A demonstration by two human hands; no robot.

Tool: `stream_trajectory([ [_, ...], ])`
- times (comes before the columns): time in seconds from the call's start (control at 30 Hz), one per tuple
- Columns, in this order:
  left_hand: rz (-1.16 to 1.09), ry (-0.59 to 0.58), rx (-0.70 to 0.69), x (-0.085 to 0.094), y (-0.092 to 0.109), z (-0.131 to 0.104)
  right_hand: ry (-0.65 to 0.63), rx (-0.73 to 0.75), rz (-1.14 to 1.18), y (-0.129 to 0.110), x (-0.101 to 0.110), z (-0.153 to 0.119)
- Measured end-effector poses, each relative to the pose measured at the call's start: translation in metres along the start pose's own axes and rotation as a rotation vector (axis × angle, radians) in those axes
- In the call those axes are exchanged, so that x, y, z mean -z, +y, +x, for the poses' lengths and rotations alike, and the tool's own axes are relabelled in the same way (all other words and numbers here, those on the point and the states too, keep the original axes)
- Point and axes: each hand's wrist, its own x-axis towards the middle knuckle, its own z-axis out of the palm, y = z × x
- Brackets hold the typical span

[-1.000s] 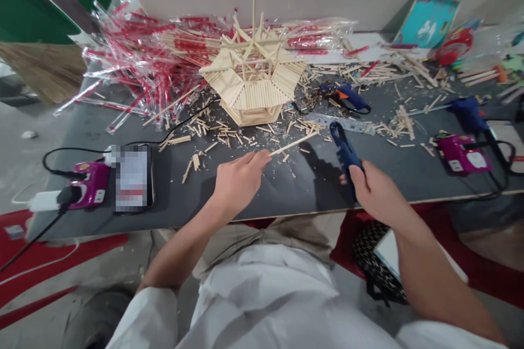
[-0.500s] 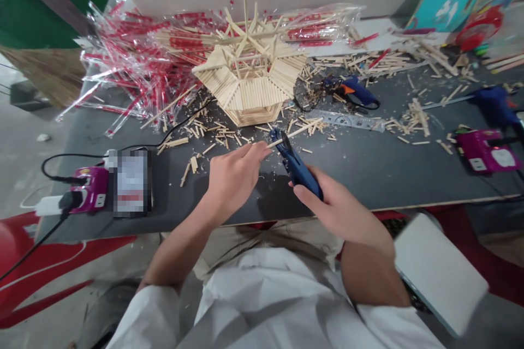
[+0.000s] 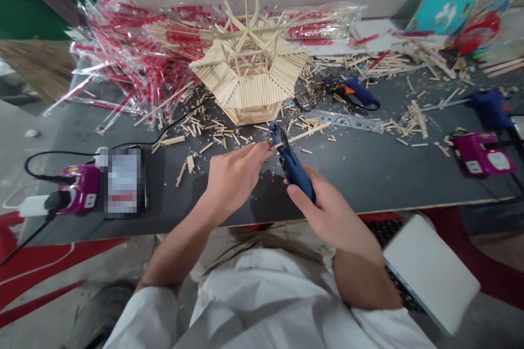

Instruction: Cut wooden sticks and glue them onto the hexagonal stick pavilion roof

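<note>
My left hand [image 3: 237, 174] pinches one end of a thin wooden stick [image 3: 305, 133] over the front of the table. The stick slants up to the right and passes between the jaws of a blue hand cutter [image 3: 297, 172]. My right hand [image 3: 327, 207] is wrapped around the cutter's handles. Just beyond the hands stands a model of wooden sticks [image 3: 251, 90], with a sloped, many-sided roof and a tall upright stick on top. Short cut stick pieces [image 3: 216, 131] lie scattered around its base.
Red-printed plastic wrappers [image 3: 139, 60] heap at the back left. A blue glue gun [image 3: 356, 92] and a clear ruler [image 3: 347, 120] lie right of the model. A phone [image 3: 123, 182] and a purple power adapter [image 3: 79, 188] sit at left; another purple adapter [image 3: 483, 154] is at right.
The cutter has shifted slightly left along the stick, nearer my left fingertips. The view has moved a little, and both hands keep their grip.
</note>
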Motion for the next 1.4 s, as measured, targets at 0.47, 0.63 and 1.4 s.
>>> stream_trajectory([
  [0.47, 0.118, 0.019, -0.047, 0.002, 0.003, -0.002, 0.0, 0.01, -0.003, -0.006, 0.0, -0.003],
  [0.63, 0.13, 0.027, -0.042, 0.0, 0.003, -0.003, 0.022, 0.011, -0.017, -0.008, -0.004, -0.003],
  [1.4, 0.105, 0.0, 0.032, -0.007, 0.003, -0.004, 0.004, 0.026, -0.077, -0.008, -0.002, 0.003],
])
